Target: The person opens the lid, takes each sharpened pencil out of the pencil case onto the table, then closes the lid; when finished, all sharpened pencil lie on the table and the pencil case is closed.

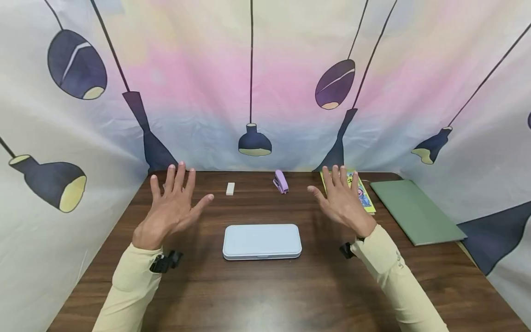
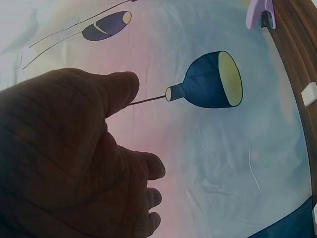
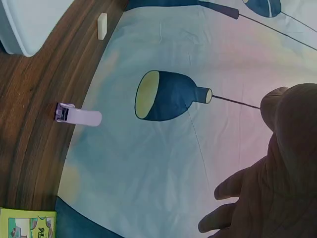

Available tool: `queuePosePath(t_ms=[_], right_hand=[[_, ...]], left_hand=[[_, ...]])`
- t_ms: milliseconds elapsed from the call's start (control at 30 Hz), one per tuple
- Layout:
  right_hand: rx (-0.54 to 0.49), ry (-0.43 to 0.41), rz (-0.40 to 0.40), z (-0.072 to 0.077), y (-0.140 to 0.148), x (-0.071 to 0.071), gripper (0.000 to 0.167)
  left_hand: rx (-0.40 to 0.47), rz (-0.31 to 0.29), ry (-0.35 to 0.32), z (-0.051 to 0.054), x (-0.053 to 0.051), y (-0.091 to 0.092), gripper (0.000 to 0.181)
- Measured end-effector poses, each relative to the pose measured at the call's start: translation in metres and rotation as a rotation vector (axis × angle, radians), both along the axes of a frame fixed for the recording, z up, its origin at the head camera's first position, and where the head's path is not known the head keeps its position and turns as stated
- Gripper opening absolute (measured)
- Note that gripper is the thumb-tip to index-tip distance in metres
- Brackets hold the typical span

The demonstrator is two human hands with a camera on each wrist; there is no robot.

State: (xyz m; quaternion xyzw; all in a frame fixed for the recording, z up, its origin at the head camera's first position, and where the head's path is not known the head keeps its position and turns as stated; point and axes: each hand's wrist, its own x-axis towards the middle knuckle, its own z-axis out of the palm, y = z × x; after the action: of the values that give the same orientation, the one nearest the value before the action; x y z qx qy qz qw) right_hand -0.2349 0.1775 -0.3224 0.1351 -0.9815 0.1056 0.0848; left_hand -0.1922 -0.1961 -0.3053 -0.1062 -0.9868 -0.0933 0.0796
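Note:
Both hands hover above the table with fingers spread and hold nothing. My left hand [image 1: 170,210] is left of a pale blue-white flat case [image 1: 262,242], palm down. On the other side of that closed case, my right hand [image 1: 342,198] is raised and partly covers a yellow illustrated book [image 1: 366,200]. Toward the back of the table lie a small white block [image 1: 230,188], perhaps an eraser, and a light purple stapler [image 1: 280,181]. In the right wrist view the stapler [image 3: 81,116] and the case's corner [image 3: 34,25] show apart from the hand.
A green flat folder or notebook [image 1: 416,211] lies at the table's right edge. Behind the brown wooden table [image 1: 257,295] hangs a cloth [image 1: 207,92] printed with lamps. Another small white thing peeks from behind the left hand's fingers.

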Motion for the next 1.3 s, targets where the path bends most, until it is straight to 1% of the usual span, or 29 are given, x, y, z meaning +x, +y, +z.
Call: queuePosePath(t_ms=[100, 167, 200, 300, 333, 400, 500, 533, 600, 667, 733, 800, 933, 967, 1033, 1100, 1200, 1300], right_hand=[[0.028, -0.03, 0.039, -0.007, -0.007, 0.002, 0.08], [0.042, -0.053, 0.112, -0.015, -0.014, 0.004, 0.079], [0.048, -0.059, 0.161, -0.02, -0.017, 0.006, 0.079], [0.04, -0.088, 0.334, -0.037, -0.027, 0.012, 0.081], [0.043, -0.1, 0.382, -0.044, -0.031, 0.014, 0.083], [0.071, -0.128, 0.454, -0.056, -0.039, 0.019, 0.085], [0.121, -0.153, 0.515, -0.074, -0.048, 0.026, 0.089], [0.141, -0.148, 0.528, -0.079, -0.05, 0.028, 0.089], [0.186, -0.111, 0.562, -0.089, -0.054, 0.031, 0.087], [0.237, -0.053, 0.586, -0.099, -0.057, 0.033, 0.084], [0.295, 0.042, 0.602, -0.108, -0.061, 0.034, 0.081], [0.366, 0.172, 0.607, -0.116, -0.065, 0.035, 0.077], [0.529, 0.486, 0.597, -0.127, -0.073, 0.033, 0.066], [0.573, 0.551, 0.593, -0.129, -0.075, 0.032, 0.064], [0.668, 0.654, 0.599, -0.13, -0.078, 0.031, 0.063], [0.757, 0.707, 0.604, -0.129, -0.081, 0.03, 0.063], [0.849, 0.753, 0.615, -0.13, -0.084, 0.031, 0.063], [0.877, 0.806, 0.618, -0.135, -0.084, 0.03, 0.062]], left_hand=[[-0.001, -0.024, -0.022, -0.007, -0.001, 0.003, 0.084], [0.006, -0.057, -0.065, -0.015, -0.002, 0.008, 0.086], [0.017, -0.076, -0.089, -0.021, -0.003, 0.01, 0.088], [0.092, -0.158, -0.171, -0.045, -0.005, 0.02, 0.092], [0.13, -0.181, -0.194, -0.055, -0.006, 0.023, 0.093], [0.198, -0.23, -0.216, -0.073, -0.007, 0.03, 0.096], [0.253, -0.267, -0.229, -0.097, -0.008, 0.036, 0.1], [0.261, -0.277, -0.231, -0.103, -0.008, 0.037, 0.102], [0.263, -0.295, -0.23, -0.111, -0.008, 0.038, 0.105], [0.266, -0.318, -0.23, -0.117, -0.008, 0.039, 0.105], [0.267, -0.336, -0.22, -0.121, -0.009, 0.039, 0.102], [0.259, -0.34, -0.199, -0.124, -0.011, 0.038, 0.095], [0.272, -0.346, -0.154, -0.128, -0.015, 0.039, 0.085], [0.277, -0.354, -0.139, -0.129, -0.016, 0.039, 0.084], [0.294, -0.373, -0.118, -0.131, -0.019, 0.039, 0.082], [0.302, -0.387, -0.098, -0.133, -0.021, 0.038, 0.082], [0.299, -0.397, -0.076, -0.135, -0.021, 0.037, 0.082], [0.296, -0.404, -0.062, -0.135, -0.023, 0.038, 0.083]])
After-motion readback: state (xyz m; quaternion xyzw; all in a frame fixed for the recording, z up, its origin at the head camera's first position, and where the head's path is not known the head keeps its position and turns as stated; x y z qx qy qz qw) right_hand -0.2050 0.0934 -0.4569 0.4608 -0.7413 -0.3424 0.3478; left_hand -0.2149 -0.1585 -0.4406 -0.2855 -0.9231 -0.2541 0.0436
